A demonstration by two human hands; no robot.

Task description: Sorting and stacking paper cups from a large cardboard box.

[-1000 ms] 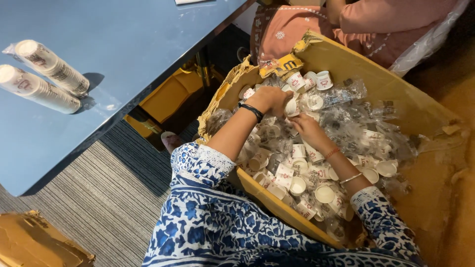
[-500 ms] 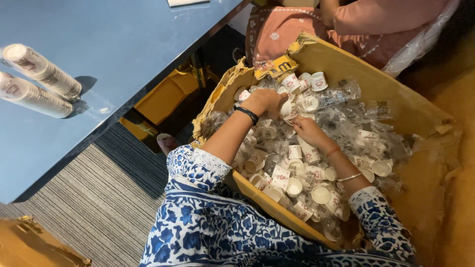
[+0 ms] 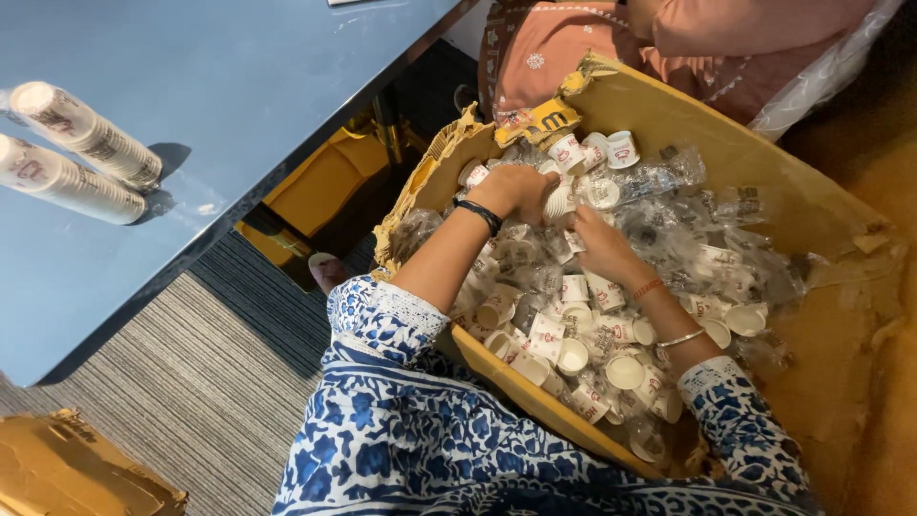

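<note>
A big torn cardboard box (image 3: pixel 669 115) sits in front of me, full of small white paper cups (image 3: pixel 564 330) and crumpled clear plastic wrap (image 3: pixel 707 244). My left hand (image 3: pixel 521 191), with a black band at the wrist, grips a short stack of white cups (image 3: pixel 558 201) over the box's far side. My right hand (image 3: pixel 604 247), with bangles on the forearm, is just to the right of that stack, its fingers touching the cups and wrap there. Both sleeves are blue-and-white flowered cloth.
A blue table (image 3: pixel 239 115) is on the left, with two wrapped stacks of cups (image 3: pixel 81 153) lying on it. A person in pink (image 3: pixel 611 48) sits behind the box. Yellow cardboard (image 3: pixel 325 182) lies under the table, brown cardboard (image 3: pixel 76 478) on the striped carpet.
My hands have drawn together over the far side of the box. The left hand now has a small stack of cups in its grip.
</note>
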